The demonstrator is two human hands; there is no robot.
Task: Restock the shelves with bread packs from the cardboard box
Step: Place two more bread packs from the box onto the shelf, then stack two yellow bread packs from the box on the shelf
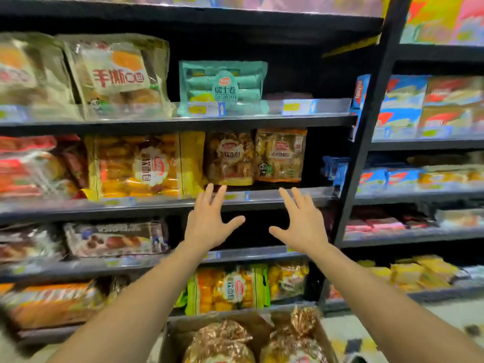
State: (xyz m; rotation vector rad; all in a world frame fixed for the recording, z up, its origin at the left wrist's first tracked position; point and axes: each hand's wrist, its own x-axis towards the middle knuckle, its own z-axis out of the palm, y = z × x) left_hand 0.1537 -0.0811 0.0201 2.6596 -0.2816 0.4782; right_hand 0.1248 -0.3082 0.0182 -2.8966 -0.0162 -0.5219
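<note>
Black store shelves [183, 121] fill the view, several levels high, with clear plastic strips and price tags on the front edges. Both hands are raised in front of the shelf rail [262, 196] of the second level. The left hand [208, 224] is spread wide, fingers apart, thumb pointing to the right; it holds nothing, and a thin ring sits on one finger. Its fingertips overlap the rail, just below a brown bread pack [230, 158]; whether they touch it I cannot tell. The right hand [301, 221] is also spread and empty, thumb pointing to the left, fingertips at the same rail. Between the two hands is a dark gap of the shelf below.

The brown bread pack stands upright on the second shelf, and just beside it on the right stands an orange bread pack [280, 155], set a little deeper. To the left a wide yellow bread pack [141, 166] leans at the front. One level higher stands a mint green roll cake pack [224, 87].

At the bottom edge of the view is the cardboard box [178, 334], open, with bread packs [222, 341] in shiny brown wrapping inside, their tops gathered and crinkled
</note>
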